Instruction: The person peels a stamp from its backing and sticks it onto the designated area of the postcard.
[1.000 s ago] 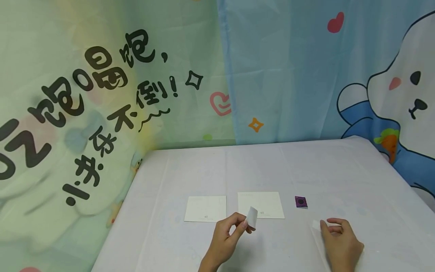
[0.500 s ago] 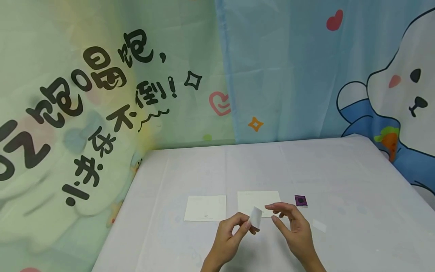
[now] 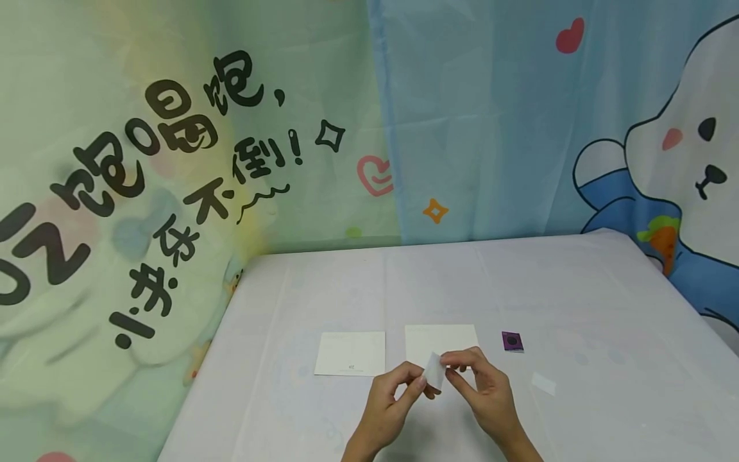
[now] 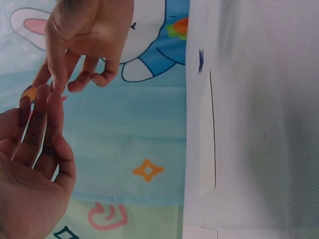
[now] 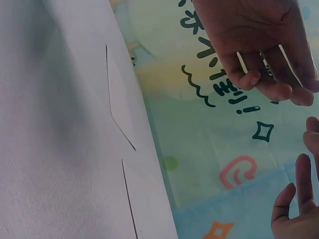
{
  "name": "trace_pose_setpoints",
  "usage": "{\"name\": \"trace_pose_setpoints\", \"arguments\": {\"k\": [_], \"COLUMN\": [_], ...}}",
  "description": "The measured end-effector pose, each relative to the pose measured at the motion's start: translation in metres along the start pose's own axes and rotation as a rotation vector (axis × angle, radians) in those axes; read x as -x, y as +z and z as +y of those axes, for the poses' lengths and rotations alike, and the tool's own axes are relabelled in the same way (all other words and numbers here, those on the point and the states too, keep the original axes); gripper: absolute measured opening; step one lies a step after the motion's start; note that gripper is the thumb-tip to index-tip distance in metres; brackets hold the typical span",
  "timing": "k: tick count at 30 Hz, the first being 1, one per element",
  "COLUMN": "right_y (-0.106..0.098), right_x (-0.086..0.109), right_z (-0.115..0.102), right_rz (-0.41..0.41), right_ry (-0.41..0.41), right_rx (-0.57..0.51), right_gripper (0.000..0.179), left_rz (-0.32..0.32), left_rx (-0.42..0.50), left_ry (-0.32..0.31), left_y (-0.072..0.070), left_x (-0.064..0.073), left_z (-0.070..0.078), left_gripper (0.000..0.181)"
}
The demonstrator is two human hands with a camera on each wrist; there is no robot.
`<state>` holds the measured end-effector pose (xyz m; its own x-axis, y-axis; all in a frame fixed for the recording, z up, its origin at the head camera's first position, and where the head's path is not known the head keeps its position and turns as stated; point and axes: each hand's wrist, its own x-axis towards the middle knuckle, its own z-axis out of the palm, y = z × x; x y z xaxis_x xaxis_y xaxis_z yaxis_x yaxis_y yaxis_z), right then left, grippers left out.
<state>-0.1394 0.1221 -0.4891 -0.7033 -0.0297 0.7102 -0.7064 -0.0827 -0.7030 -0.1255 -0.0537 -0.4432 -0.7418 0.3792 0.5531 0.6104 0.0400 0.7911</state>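
In the head view, a small, slightly curled white piece of paper [image 3: 433, 371] is up over the near side of the table. My left hand [image 3: 392, 394] pinches its left side between thumb and fingers. On the opposite side, my right hand [image 3: 482, 388] has its thumb and index finger closed at the paper's right edge. Both hands also show in the left wrist view, the left hand [image 4: 37, 184] low and the right hand [image 4: 89, 35] above, fingertips meeting. The paper itself is hidden there behind the fingers.
Two white cards lie on the white-covered table [image 3: 323, 289]: a left card [image 3: 350, 353] and a right card [image 3: 441, 337], partly covered by the hands. A small purple square [image 3: 512, 341] with a dark round mark lies right of them. Nearer sits a whitish slip [image 3: 544, 384].
My right hand has let go of the whitish slip, leaving it on the table, and moved left to the paper's edge. The left hand has shifted slightly right, still pinching the paper.
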Motion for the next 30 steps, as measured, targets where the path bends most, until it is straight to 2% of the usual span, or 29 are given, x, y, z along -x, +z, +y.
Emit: {"name": "trace_pose_setpoints", "arguments": {"k": [6, 14, 30], "right_y": [-0.0006, -0.0019, -0.0028], "right_x": [0.0012, 0.0017, 0.0006], "right_z": [0.0007, -0.0026, -0.0037], "right_rz": [0.025, 0.041, 0.038], "right_ry": [0.007, 0.108, 0.086], "right_rx": [0.078, 0.196, 0.193], "right_gripper": [0.040, 0.037, 0.038], "left_rz": [-0.002, -0.008, 0.005], "left_rx": [-0.014, -0.011, -0.055], "left_ry": [-0.002, 0.003, 0.022], "left_y": [-0.0001, 0.0000, -0.0002], "left_x": [-0.0002, 0.0002, 0.0002], "left_z": [0.0004, -0.0017, -0.0018], "left_gripper": [0.013, 0.013, 0.013]}}
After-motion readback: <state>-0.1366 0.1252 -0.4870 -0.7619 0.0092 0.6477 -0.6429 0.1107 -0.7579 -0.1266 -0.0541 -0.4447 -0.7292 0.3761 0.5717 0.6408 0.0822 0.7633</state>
